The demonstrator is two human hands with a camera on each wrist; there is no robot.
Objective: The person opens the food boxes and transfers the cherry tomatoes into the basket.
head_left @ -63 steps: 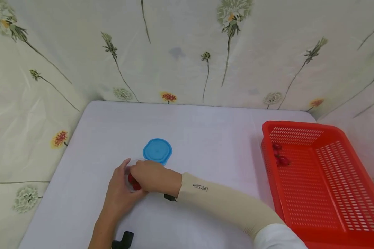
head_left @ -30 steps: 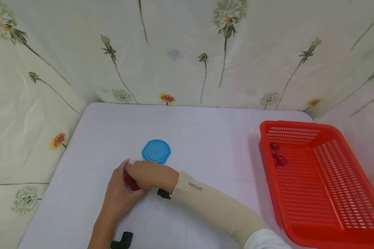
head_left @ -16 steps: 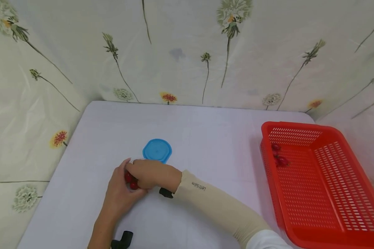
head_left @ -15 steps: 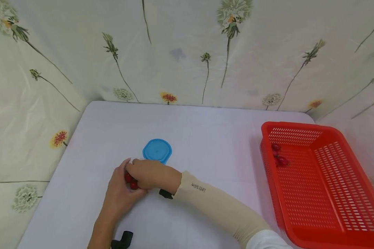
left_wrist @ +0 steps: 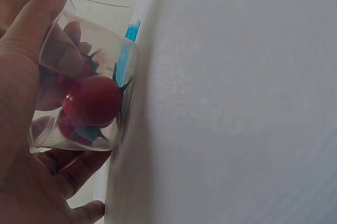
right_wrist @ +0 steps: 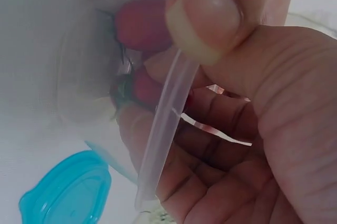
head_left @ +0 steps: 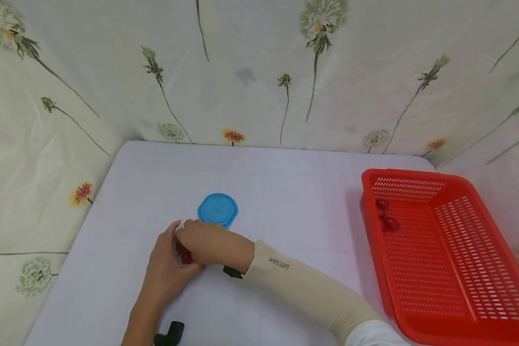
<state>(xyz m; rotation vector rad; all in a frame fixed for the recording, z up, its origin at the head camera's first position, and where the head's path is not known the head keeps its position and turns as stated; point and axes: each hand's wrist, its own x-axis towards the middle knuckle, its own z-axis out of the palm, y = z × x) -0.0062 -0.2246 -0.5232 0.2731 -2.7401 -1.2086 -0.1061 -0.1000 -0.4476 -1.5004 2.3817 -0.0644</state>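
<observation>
Right hand (head_left: 214, 244) shifted slightly rightward in head view, left hand (head_left: 166, 269) wrapped round clear cup (left_wrist: 113, 37) at table's (head_left: 294, 192) near left, left wrist: glossy red, green-topped tomatoes (left_wrist: 93, 100) inside, right wrist: thumb (right_wrist: 208, 24) at rim (right_wrist: 163, 134), right grip unclear

A person's left hand (head_left: 166, 262) curves with thumb and fingers spread apart, its forearm (head_left: 144, 315) angled away from the body, as the right hand (head_left: 209, 243) arches knuckles-up close beside it, fingers bent, the sleeved right forearm (head_left: 307, 287) slanting in from the person's right
</observation>
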